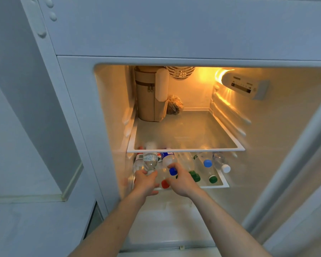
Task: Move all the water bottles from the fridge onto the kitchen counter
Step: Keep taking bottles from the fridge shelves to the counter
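Fridge (78,101), door open, interior lit.

Lower glass shelf (223,185) — water bottles lying on their sides, caps toward the front.

1. Left hand (145,179): fingers curled round the cap end of a clear bottle (150,161) at the left of the row; its cap is hidden by the fingers.
2. Red-capped bottle (165,184): lies between the two hands, low at the shelf's front edge; whether either hand touches it cannot be told.
3. Right hand (182,179): thumb and fingers pinch the neck of a blue-capped bottle (168,160), the cap just beside the thumb.
4. Green-capped bottle (195,176): just right of the right hand.
5. Further right — bottles with a light-blue cap (207,163), a second green cap (213,179) and a white cap (226,168).

Upper glass shelf (185,150): beige zipped bottle bag (148,101) upright at back left; a wrapped food bundle (174,105) beside it.
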`<action>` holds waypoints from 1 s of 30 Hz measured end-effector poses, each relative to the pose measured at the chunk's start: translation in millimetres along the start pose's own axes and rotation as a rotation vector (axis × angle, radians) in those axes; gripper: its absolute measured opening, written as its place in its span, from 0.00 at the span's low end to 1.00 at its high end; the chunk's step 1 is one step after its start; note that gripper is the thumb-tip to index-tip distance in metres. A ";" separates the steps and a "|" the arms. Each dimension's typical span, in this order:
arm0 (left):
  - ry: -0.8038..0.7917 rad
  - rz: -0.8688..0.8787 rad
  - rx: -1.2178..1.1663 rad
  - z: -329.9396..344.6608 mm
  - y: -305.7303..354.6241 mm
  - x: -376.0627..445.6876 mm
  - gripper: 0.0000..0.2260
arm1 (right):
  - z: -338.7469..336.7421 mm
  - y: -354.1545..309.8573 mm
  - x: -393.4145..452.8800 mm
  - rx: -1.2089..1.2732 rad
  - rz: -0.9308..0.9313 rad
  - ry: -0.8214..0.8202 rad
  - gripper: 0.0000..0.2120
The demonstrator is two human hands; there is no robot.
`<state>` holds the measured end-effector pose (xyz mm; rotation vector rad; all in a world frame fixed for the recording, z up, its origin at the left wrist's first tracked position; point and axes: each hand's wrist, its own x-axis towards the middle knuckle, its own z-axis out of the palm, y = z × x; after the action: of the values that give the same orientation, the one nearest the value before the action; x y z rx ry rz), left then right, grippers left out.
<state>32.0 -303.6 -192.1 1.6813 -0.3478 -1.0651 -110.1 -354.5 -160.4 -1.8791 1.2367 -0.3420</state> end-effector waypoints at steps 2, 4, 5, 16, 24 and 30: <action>0.014 0.002 -0.044 1.9 -1.1 6.0 0.23 | 1.2 2.2 5.5 -0.008 -0.008 0.018 0.19; 0.034 0.024 -0.048 2.3 -2.2 9.3 0.19 | 1.7 4.8 10.0 -0.021 -0.022 0.044 0.16; 0.040 0.038 -0.046 1.7 -2.8 9.6 0.16 | 2.0 5.4 10.8 -0.022 -0.030 0.057 0.15; 0.079 0.264 -0.125 -10.3 -21.3 -23.3 0.06 | 1.5 24.9 -2.9 0.141 -0.112 0.376 0.10; 0.223 0.435 -0.146 -19.5 -13.5 -74.4 0.04 | 3.8 36.1 -24.4 0.294 -0.230 0.443 0.08; 0.262 0.613 0.030 -28.5 -16.0 -115.0 0.02 | -7.3 36.2 -44.8 0.331 -0.321 0.431 0.09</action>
<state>-14.3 -201.5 -150.5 1.5646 -0.6549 -0.3850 -158.6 -325.6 -174.2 -1.7578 1.0585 -1.1033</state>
